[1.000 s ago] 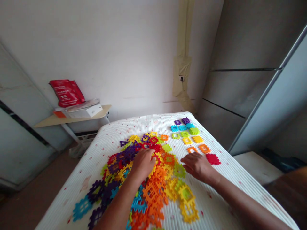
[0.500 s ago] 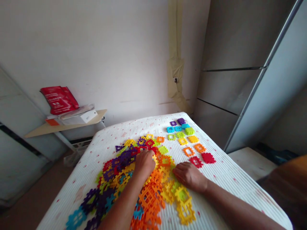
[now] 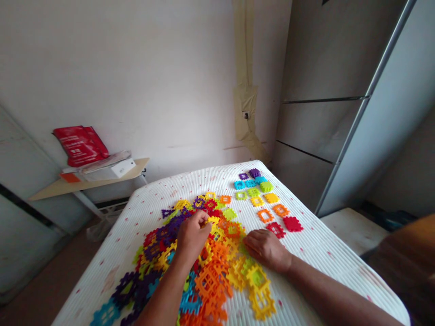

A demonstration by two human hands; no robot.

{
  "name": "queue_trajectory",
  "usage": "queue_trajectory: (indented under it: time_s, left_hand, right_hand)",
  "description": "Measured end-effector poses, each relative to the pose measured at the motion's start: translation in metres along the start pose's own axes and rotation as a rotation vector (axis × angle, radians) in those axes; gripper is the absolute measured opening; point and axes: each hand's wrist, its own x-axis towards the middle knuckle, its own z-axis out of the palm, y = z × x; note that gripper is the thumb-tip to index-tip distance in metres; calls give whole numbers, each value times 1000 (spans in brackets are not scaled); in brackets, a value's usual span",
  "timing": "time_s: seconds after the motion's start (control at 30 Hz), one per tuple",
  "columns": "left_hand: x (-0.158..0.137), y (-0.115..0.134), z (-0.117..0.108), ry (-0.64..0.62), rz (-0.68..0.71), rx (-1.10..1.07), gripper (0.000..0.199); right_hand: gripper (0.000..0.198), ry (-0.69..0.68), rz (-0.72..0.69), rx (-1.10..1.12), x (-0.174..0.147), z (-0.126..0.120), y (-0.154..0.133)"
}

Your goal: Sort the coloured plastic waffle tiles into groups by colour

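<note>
A large pile of toothed plastic building tiles (image 3: 210, 276) in several colours covers the middle of the table. Over its upper part, my left hand (image 3: 193, 232) is closed, thumb and fingers pinching a yellow building tile (image 3: 214, 220). My right hand (image 3: 267, 249) rests at the pile's right edge with its fingers curled down, beside a few lime and yellow tiles; whatever is under the fingers is hidden. Beyond it, tiles lie in rows by colour: a red tile (image 3: 292, 223), an orange tile (image 3: 281, 210), a yellow tile (image 3: 271, 198), and green, blue and purple ones farther back.
A ribbed white cover with red specks lies over the table (image 3: 326, 276). On the left, a small side table (image 3: 44, 189) holds red packets (image 3: 79, 146) and a white box (image 3: 117, 170). A tall grey cabinet (image 3: 312, 131) stands at the right, near the wall.
My left hand has shifted slightly left and turned, and a yellow tile now shows at its fingertips. Blue tiles beside my left forearm are more exposed. My right hand stays in place.
</note>
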Motion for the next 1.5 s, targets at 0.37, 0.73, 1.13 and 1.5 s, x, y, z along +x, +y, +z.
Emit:
queue_trajectory:
  time_s: [0.37,0.73,1.13,1.5]
  left_hand:
    - [-52,14,29,-90,-69,-423,13]
    - [-58,-9,17,114,113,-190,21]
    - [-60,-33,20,369,426,69,15]
    - [-60,-33,17,346,386,50,14]
  right_hand:
    - [61,182,5,27,21,-11,-42]
    - [55,178,161,19,30,-34,-10]
    - [50,-443,528,-321,61,-49,115]
    - [48,-538,512,-337,72,-38,116]
